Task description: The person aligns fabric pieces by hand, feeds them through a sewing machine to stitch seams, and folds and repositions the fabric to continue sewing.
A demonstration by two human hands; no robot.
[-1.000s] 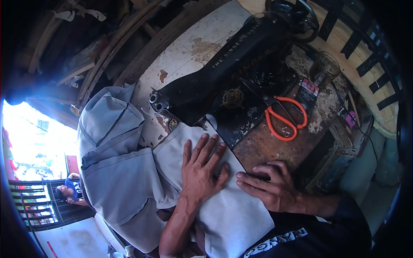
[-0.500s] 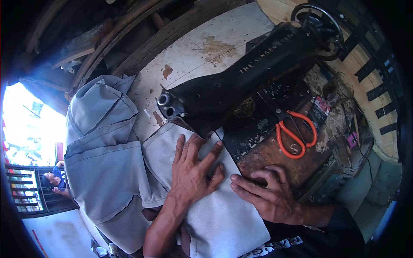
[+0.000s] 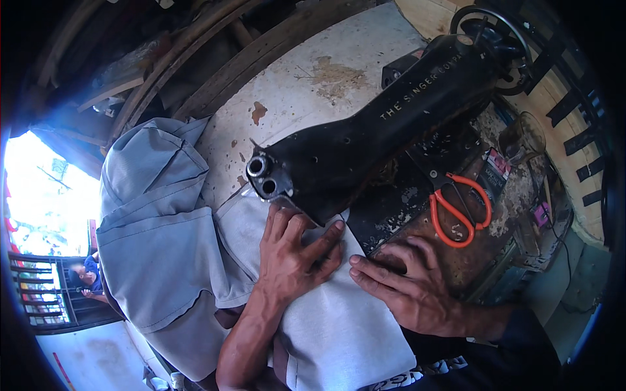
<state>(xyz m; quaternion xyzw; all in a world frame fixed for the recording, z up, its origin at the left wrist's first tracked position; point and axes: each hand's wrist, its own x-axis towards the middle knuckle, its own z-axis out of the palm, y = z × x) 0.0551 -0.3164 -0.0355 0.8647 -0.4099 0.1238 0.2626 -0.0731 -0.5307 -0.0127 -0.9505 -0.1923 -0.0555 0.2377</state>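
Light grey cloth [image 3: 339, 326] runs under the head of a black sewing machine [image 3: 339, 150] and down over my lap. My left hand [image 3: 290, 254] lies on it with fingers a little bent and apart, their tips partly hidden beneath the machine head. The thumb side of that hand rests close to the cloth's right edge. Along the same edge, my right hand [image 3: 414, 283] is spread low, its leading fingers stretched onto the cloth and the others over the machine bed. Neither hand visibly holds anything. The needle and presser foot are hidden behind the machine head.
More stitched grey cloth [image 3: 163, 260] is heaped at the left. Orange-handled scissors [image 3: 450, 221] lie on the worn machine bed, with a small pack [image 3: 497, 166] and a glass [image 3: 525, 137] beyond. A person [image 3: 91, 277] appears in the background at far left.
The machine, scissors and bed sit slightly farther right in the picture. My left fingers are a bit more bent under the machine head. My right hand has barely shifted.
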